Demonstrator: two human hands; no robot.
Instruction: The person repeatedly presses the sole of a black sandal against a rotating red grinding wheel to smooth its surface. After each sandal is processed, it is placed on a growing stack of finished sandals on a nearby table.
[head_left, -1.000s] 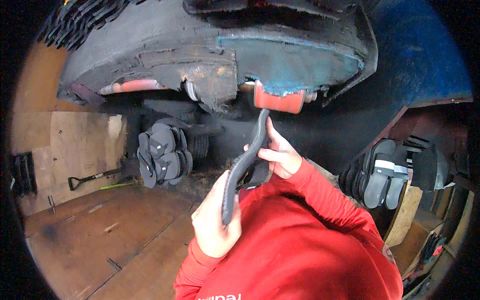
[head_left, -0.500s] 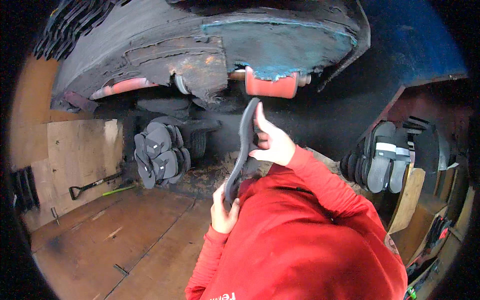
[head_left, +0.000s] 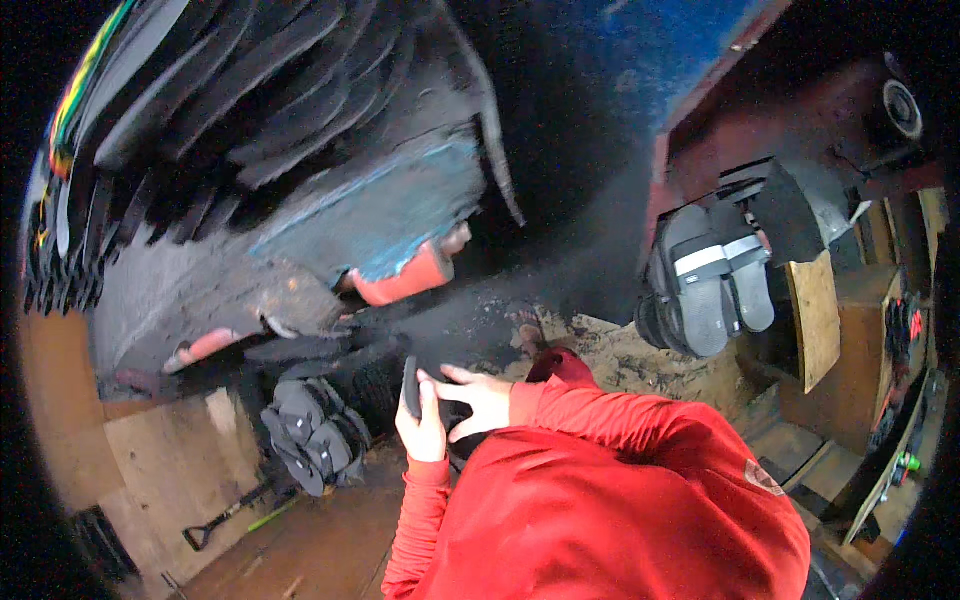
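Both hands up in front of chest, red sleeves (head_left: 600, 500) coming in from lower edge. Left hand (head_left: 424, 432) clenched round a dark flat sole piece (head_left: 410, 386), thumb side up; only the top end of the piece shows above the fist, upright, rest hidden behind hand. Right hand (head_left: 478, 400) just right of it, touching: fingers spread, laid across toward the piece and the left hand. Can't tell if right actually grips the piece or just rests on it.

Around the hands:
- Just left and slightly below left hand: bundle of dark sandals (head_left: 310, 435), stacked on edge, near but not touching.
- Directly behind the hands: dark machine body w/ black dust-covered base (head_left: 440, 330).
- Above and left of hands: worn grey/blue-green housing (head_left: 370, 215), w/ a red-orange pad (head_left: 405, 283) at its lower edge, well above the piece.
- Further up-left: rack of dark flat soles (head_left: 250, 90) fanned out along the upper rim.
- Well right and above right hand: second bundle of black sandals w/ pale straps (head_left: 705, 280), hanging by a red frame (head_left: 790, 110).
- Below-left of left hand, on wooden floor (head_left: 300, 540): small shovel w/ black handle (head_left: 225, 515), well apart.
- Sandy grit patch (head_left: 640, 365) right of right hand, beyond the sleeve.
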